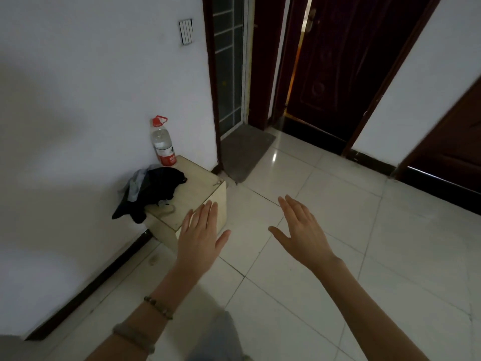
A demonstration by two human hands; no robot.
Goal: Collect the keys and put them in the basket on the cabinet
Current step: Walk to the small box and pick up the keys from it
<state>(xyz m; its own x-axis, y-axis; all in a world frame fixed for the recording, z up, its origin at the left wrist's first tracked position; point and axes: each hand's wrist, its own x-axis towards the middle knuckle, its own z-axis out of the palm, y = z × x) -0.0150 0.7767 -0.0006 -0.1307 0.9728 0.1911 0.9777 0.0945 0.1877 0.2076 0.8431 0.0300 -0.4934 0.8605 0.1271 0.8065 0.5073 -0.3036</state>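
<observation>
Both hands, left hand (200,235) and right hand (302,230), hover spread and empty; the small keys (218,182) near the cabinet (197,188) edge could get knocked off.

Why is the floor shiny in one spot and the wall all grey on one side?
In the head view, light coming through the open door bounces off the glossy floor tiles as glare; the wall carries broad soft shadows in the dim room; the wide lens bends the door frames, and the edges look slightly blurred.
</observation>
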